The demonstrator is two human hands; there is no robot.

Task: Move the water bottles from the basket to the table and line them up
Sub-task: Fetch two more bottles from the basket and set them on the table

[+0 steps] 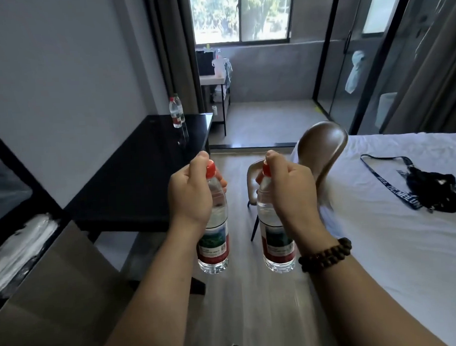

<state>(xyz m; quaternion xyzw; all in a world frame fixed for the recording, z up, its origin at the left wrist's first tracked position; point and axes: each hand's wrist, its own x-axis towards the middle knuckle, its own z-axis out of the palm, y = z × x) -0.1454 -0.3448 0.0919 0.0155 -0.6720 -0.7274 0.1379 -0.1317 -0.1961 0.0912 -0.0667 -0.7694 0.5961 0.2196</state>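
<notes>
My left hand grips a clear water bottle with a red cap by its neck; the bottle hangs upright over the floor. My right hand holds a second such bottle the same way, a little to the right. Two more bottles stand close together near the far end of the black table, which lies ahead on my left. The basket is not in view.
A brown chair stands just beyond my right hand, against a white bed carrying a blue lanyard and a dark item. A dark shelf unit is at the near left. Open floor runs ahead toward a window.
</notes>
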